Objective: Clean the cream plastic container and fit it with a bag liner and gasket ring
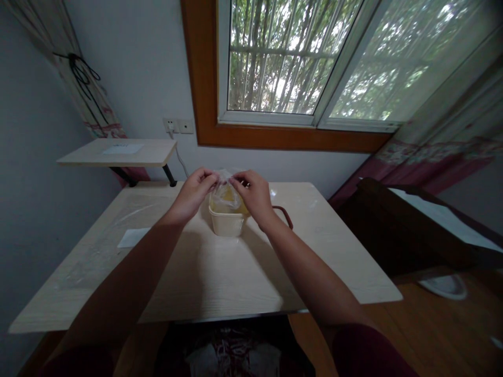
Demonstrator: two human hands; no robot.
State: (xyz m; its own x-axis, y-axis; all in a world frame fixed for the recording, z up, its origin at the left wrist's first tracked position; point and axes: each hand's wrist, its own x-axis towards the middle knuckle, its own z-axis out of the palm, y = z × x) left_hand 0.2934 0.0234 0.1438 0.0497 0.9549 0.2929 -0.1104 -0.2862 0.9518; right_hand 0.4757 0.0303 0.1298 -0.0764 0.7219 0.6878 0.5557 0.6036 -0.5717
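Observation:
Both hands are raised over a small cream basket with ribbed sides, which stands upright on the table. A clear plastic bag hangs between my hands, its lower part down in the basket. Something yellowish shows through or behind the bag; its kind I cannot make out. My left hand pinches the bag's gathered top from the left. From the right, my right hand pinches the same top, fingers bent. A brown curved handle pokes out behind my right wrist; what it belongs to is hidden.
The pale wooden table carries a clear plastic sheet and a white paper at left. A small raised shelf stands at the back left, near a wall socket. Dark furniture is beyond the right edge.

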